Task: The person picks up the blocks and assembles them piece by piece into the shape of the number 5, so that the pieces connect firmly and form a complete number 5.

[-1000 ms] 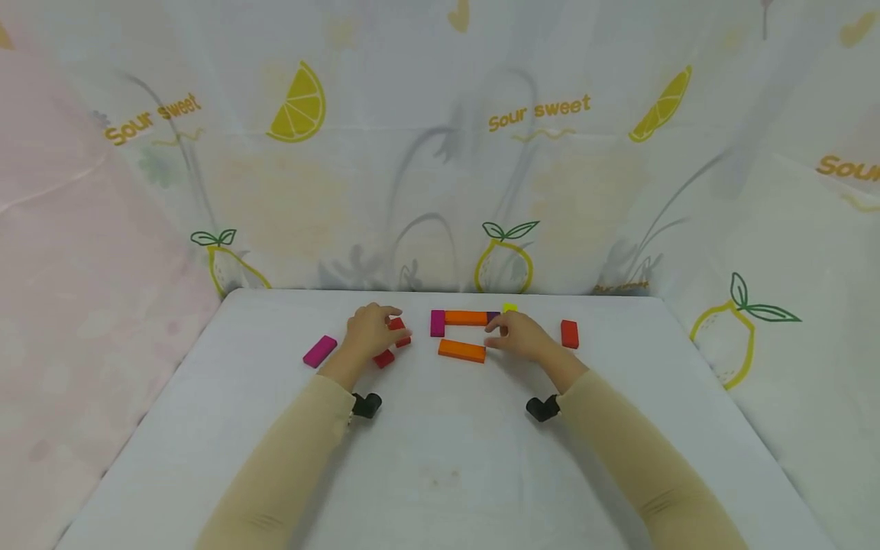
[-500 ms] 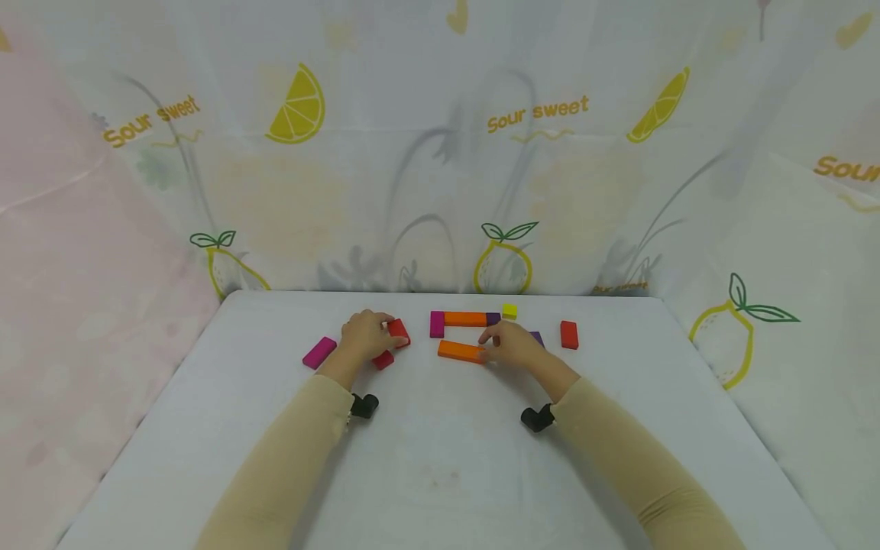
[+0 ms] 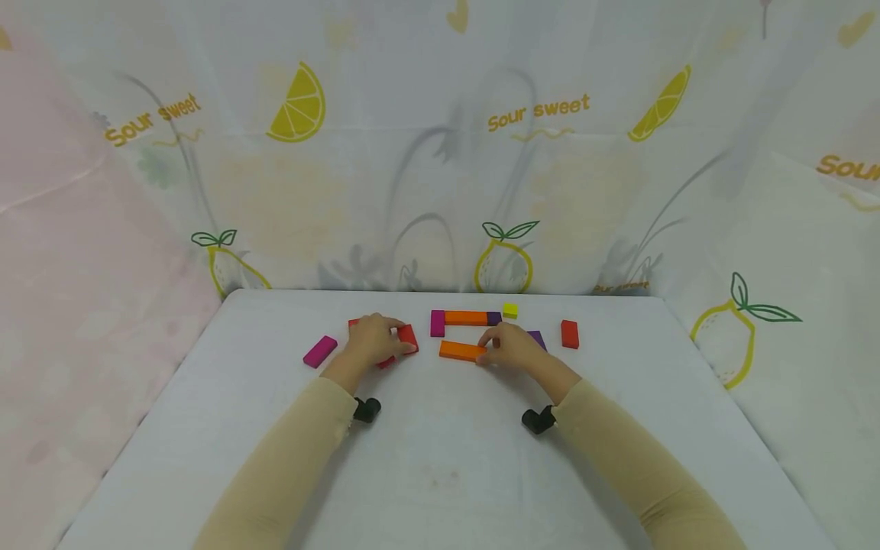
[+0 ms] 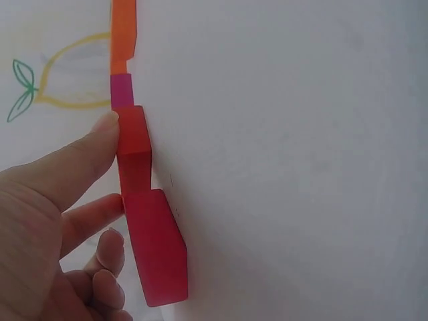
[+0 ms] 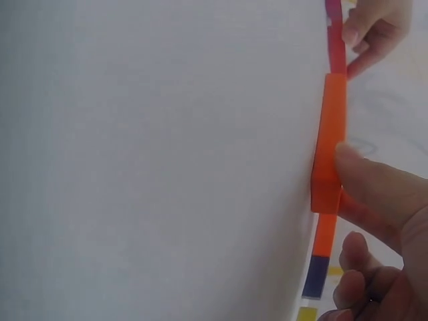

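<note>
My left hand [image 3: 371, 340] pinches a red block [image 3: 409, 337] between thumb and forefinger; the same block [image 4: 136, 130] shows under the thumb in the left wrist view. A crimson block [image 4: 157, 247] lies close by, and another red block [image 3: 353, 322] is partly hidden behind that hand. My right hand [image 3: 512, 346] grips the right end of a long orange block [image 3: 459, 351], with thumb and forefinger on either side of it. In the right wrist view this orange block [image 5: 329, 127] lies flat on the table.
Behind the orange block stand a magenta block [image 3: 438, 323], a second orange block [image 3: 466, 318] and a dark purple block [image 3: 493, 318] in contact. Around them lie a yellow block [image 3: 509, 310], a purple block [image 3: 537, 339], a red block [image 3: 569, 334] and a magenta block [image 3: 320, 351].
The left hand has taken hold of the red block and shifted it slightly right, uncovering another red block behind. The right hand has moved left and down onto the orange block's end.
</note>
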The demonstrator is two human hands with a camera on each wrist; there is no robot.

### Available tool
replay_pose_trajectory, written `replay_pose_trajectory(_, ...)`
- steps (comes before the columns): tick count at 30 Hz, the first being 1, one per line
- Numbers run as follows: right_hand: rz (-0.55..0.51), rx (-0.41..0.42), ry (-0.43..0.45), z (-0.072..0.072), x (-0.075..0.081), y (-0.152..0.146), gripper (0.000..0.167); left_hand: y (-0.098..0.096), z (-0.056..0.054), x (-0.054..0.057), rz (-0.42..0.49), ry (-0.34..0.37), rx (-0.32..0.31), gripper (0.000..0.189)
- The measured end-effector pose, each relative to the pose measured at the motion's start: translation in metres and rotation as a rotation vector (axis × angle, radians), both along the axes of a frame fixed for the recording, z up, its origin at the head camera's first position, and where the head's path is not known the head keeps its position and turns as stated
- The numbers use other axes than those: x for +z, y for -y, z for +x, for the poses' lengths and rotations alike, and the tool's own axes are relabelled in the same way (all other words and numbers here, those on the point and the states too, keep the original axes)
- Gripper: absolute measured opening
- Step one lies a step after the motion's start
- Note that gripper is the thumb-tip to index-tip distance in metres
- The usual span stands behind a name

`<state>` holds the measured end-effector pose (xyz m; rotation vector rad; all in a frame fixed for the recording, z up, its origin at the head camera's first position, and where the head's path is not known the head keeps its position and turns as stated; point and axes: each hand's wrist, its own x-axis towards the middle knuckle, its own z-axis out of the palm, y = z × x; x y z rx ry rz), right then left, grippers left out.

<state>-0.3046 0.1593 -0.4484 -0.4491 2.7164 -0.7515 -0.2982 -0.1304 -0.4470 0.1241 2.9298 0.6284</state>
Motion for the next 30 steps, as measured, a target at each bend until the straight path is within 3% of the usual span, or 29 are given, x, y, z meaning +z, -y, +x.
replay_pose_trajectory(7,0.010,-0.019,0.027,0.002,0.004,-0.003,0.031,-0.011,0.006,-0.001,0.005,0.018,-0.046,0.061)
replay_pose_trajectory(22,0.024,-0.010,0.038,0.001,0.004,-0.009,0.029,-0.032,0.016,0.000,0.027,0.069,-0.065,0.064)
replay_pose_trajectory(30,0.020,0.012,0.024,0.001,0.006,-0.010,0.030,-0.032,0.019,-0.002,0.013,0.044,-0.073,0.065)
